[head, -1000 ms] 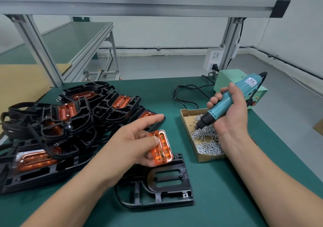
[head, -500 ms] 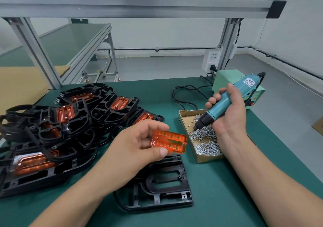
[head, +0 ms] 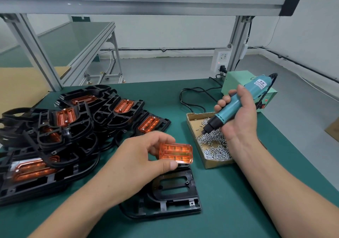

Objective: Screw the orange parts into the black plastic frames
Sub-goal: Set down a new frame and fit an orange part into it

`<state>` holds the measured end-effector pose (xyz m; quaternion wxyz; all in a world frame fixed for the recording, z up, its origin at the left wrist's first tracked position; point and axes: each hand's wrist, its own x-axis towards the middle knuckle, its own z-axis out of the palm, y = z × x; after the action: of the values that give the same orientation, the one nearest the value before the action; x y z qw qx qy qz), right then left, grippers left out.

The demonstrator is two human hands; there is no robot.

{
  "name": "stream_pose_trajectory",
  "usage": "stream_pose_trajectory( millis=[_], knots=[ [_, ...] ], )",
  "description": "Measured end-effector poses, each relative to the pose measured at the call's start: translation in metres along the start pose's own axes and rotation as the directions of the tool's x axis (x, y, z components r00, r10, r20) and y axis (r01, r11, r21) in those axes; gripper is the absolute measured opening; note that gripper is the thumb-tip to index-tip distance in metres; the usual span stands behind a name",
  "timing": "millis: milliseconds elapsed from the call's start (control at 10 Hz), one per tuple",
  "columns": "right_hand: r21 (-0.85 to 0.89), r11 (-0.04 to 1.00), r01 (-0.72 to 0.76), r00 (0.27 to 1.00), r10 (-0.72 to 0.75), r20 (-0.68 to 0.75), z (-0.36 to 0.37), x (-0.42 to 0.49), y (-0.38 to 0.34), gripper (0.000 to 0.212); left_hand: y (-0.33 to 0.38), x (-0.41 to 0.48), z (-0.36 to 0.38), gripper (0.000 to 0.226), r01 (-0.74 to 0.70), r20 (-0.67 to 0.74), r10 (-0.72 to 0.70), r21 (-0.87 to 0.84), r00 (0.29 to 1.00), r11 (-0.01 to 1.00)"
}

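Orange part (head: 176, 153) turned; left hand (head: 139, 162) half-hides black frame (head: 176, 203)

The translucent orange part (head: 175, 153) (ribbed, rectangular) was pinched level in the left hand (head: 139, 157), just above an empty black frame (head: 165, 201) lying flat on the desk (head: 229, 210); assembled frames (head: 55, 136) lay heaped leftward.

Orange ribbed part (head: 175, 153), black frame (head: 170, 199), teal screwdriver (head: 236, 105) with black tip, silver screws (head: 214, 146), dark green worktop (head: 229, 201).
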<state>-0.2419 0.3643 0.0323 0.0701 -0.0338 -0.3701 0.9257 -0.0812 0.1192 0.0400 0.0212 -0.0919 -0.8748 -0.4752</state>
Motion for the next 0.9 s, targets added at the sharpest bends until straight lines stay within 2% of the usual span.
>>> stream_pose_trajectory(
  millis=[100, 200, 300, 400, 700, 800, 900],
  knots=[
    [0.002, 1.000, -0.002, 1.000, 0.002, 0.003, -0.0005, 0.0004, 0.0002, 0.021, 0.0013, -0.0021, 0.0003, 0.040, -0.094, 0.081, 0.076, 0.255, 0.994, 0.962],
    [0.004, 1.000, -0.002, 1.000, 0.001, 0.007, -0.0011, 0.0009, 0.0001, 0.022, 0.0046, -0.0053, 0.0012, 0.039, -0.151, 0.181, 0.085, 0.388, 0.980, 0.909],
    [0.004, 1.000, -0.006, 1.000, 0.006, 0.009, -0.0008, 0.0008, 0.0000, 0.022, 0.0056, -0.0082, 0.0009, 0.032, -0.193, 0.211, 0.097, 0.500, 0.973, 0.844],
    [0.009, 1.000, -0.006, 1.000, 0.006, 0.006, -0.0010, 0.0011, -0.0003, 0.021, 0.0064, -0.0085, 0.0018, 0.031, -0.197, 0.236, 0.079, 0.533, 0.968, 0.823],
    [0.010, 1.000, -0.018, 1.000, 0.018, 0.011, 0.0003, -0.0007, -0.0009, 0.021, -0.0006, -0.0067, 0.0034, 0.049, -0.152, 0.296, 0.007, 0.470, 0.955, 0.870],
    [0.012, 1.000, -0.021, 1.000, 0.021, 0.013, 0.0006, -0.0011, -0.0011, 0.021, -0.0024, -0.0058, 0.0015, 0.046, -0.151, 0.292, 0.020, 0.433, 0.956, 0.889],
    [0.013, 1.000, -0.023, 1.000, 0.023, 0.011, 0.0008, -0.0016, -0.0013, 0.021, -0.0018, -0.0050, 0.0028, 0.032, -0.175, 0.306, 0.039, 0.430, 0.951, 0.886]
  ],
)
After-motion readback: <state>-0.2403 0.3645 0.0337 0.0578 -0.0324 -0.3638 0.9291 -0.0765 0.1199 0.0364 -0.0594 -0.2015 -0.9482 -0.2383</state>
